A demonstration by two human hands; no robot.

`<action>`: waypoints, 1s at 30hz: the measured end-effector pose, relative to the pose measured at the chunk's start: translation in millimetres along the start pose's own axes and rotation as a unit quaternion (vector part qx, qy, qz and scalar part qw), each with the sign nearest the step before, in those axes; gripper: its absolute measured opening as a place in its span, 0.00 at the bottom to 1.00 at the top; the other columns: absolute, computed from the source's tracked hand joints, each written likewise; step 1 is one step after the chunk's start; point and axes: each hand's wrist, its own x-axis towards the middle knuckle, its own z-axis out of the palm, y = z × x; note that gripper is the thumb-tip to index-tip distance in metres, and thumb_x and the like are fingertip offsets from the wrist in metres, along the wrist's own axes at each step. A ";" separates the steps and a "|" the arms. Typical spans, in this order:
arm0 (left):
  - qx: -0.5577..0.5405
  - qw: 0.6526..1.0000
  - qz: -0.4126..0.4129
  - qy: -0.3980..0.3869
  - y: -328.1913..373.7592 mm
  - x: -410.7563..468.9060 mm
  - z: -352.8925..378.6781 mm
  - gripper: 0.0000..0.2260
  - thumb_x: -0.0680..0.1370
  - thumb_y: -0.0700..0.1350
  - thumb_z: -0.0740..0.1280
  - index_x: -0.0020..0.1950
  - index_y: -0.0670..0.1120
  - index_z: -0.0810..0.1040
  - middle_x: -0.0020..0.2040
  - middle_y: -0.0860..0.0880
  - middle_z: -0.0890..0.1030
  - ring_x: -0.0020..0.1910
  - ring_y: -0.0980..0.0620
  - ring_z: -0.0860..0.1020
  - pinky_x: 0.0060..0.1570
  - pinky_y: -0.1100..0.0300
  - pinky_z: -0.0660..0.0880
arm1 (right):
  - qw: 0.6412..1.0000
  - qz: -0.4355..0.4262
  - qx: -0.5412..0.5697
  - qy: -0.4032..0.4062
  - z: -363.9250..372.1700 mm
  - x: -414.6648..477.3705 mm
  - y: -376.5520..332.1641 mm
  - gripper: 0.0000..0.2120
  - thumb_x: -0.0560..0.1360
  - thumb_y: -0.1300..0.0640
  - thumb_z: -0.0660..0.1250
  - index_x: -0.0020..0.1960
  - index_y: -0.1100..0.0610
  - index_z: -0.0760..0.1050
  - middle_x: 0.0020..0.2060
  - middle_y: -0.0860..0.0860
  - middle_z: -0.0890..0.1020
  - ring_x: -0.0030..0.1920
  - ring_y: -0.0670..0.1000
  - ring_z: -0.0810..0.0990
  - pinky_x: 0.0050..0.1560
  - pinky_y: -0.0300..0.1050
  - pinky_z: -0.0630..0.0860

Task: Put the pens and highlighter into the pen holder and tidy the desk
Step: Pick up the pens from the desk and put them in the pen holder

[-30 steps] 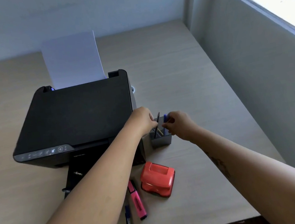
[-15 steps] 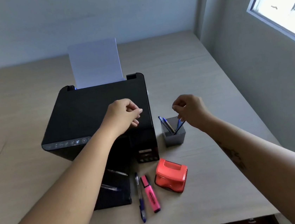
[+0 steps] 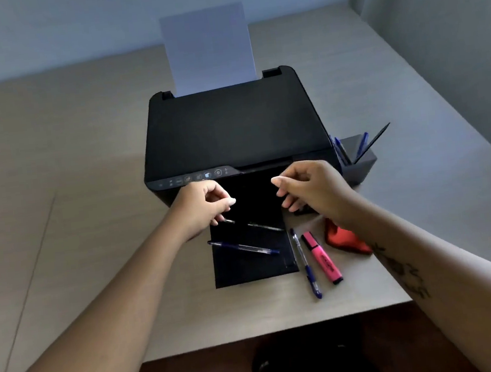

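Note:
The grey pen holder (image 3: 363,166) stands right of the printer with blue pens and a black one in it. On the printer's black output tray (image 3: 256,265) lie a blue pen (image 3: 243,247) and a dark pen (image 3: 265,227). Right of the tray, a blue pen (image 3: 307,268) and a pink highlighter (image 3: 322,258) lie on the desk. My left hand (image 3: 202,206) hovers over the tray's far left, fingers loosely curled just above the dark pen's end, holding nothing. My right hand (image 3: 310,189) hovers over the tray's far right, thumb and fingers apart and empty.
The black printer (image 3: 231,126) fills the middle of the desk, with white paper (image 3: 207,49) upright in its rear feed. A red hole punch (image 3: 347,241) sits partly under my right forearm. The desk's front edge (image 3: 255,336) is close, and a wall runs along the right.
Both hands have left the pen holder and come back and left, over the output tray. The pens they held now stand in the holder. The camera has swung left and down.

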 end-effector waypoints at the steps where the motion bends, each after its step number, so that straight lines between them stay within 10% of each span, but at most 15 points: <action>1: 0.015 1.000 0.000 -0.008 -12.4 -3.7 -0.9 0.05 0.73 0.42 0.74 0.42 0.42 0.81 0.38 0.43 0.85 0.32 0.50 0.82 0.37 0.53 0.81 | 0.999 0.000 -0.033 -0.002 12.9 -1.0 8.3 0.07 0.75 0.58 0.70 0.44 0.63 0.80 0.36 0.56 0.84 0.32 0.51 0.82 0.33 0.41 0.81; 6: 0.088 0.994 0.013 -0.058 -62.4 -14.5 8.0 0.04 0.73 0.44 0.74 0.46 0.46 0.86 0.42 0.49 0.86 0.41 0.53 0.82 0.40 0.66 0.74 | 0.973 -0.029 -0.228 0.028 58.7 -0.5 51.6 0.04 0.74 0.58 0.69 0.41 0.53 0.82 0.36 0.47 0.83 0.39 0.48 0.82 0.43 0.38 0.78; 13: 0.152 0.980 0.098 -0.081 -95.6 -7.6 37.4 0.11 0.74 0.45 0.73 0.55 0.46 0.84 0.54 0.47 0.85 0.56 0.48 0.79 0.56 0.57 0.74 | 0.933 -0.018 -0.357 0.029 82.0 12.4 84.6 0.10 0.75 0.57 0.69 0.55 0.57 0.82 0.53 0.54 0.83 0.54 0.55 0.80 0.57 0.51 0.77; 23: 0.235 0.947 0.184 -0.120 -95.1 3.3 47.3 0.07 0.74 0.43 0.72 0.50 0.42 0.85 0.49 0.44 0.82 0.53 0.44 0.77 0.54 0.50 0.74 | 0.875 -0.018 -0.483 -0.034 86.2 28.6 88.1 0.06 0.74 0.62 0.65 0.48 0.60 0.80 0.47 0.57 0.79 0.45 0.61 0.80 0.45 0.52 0.80; 30: 0.221 0.948 0.197 -0.114 -62.6 2.5 19.5 0.05 0.75 0.44 0.70 0.48 0.43 0.83 0.46 0.48 0.81 0.46 0.50 0.78 0.47 0.54 0.77 | 0.902 -0.127 -0.413 0.005 38.6 -10.5 47.0 0.05 0.72 0.64 0.67 0.46 0.64 0.80 0.42 0.58 0.79 0.39 0.58 0.79 0.40 0.51 0.77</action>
